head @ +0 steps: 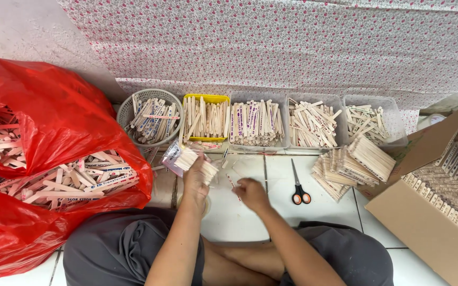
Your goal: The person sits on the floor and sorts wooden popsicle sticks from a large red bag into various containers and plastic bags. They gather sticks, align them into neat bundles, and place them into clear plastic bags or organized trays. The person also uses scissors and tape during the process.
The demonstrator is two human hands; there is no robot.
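I sit cross-legged on a white tiled floor (239,217). My left hand (195,179) grips a bundle of flat wooden sticks (193,158) partly wrapped in a clear plastic bag (172,154). My right hand (251,193) hovers just right of it, fingers curled over the floor; whether it holds something small is unclear. A thin stick lies on the tile (232,182) between the hands.
A big red plastic bag (54,132) full of sticks sits at left. A round basket (150,117), a yellow tray (205,117) and three clear bins (314,122) of sticks line the wall. Scissors (299,188), stacked stick bundles (353,164) and a cardboard box (430,212) lie right.
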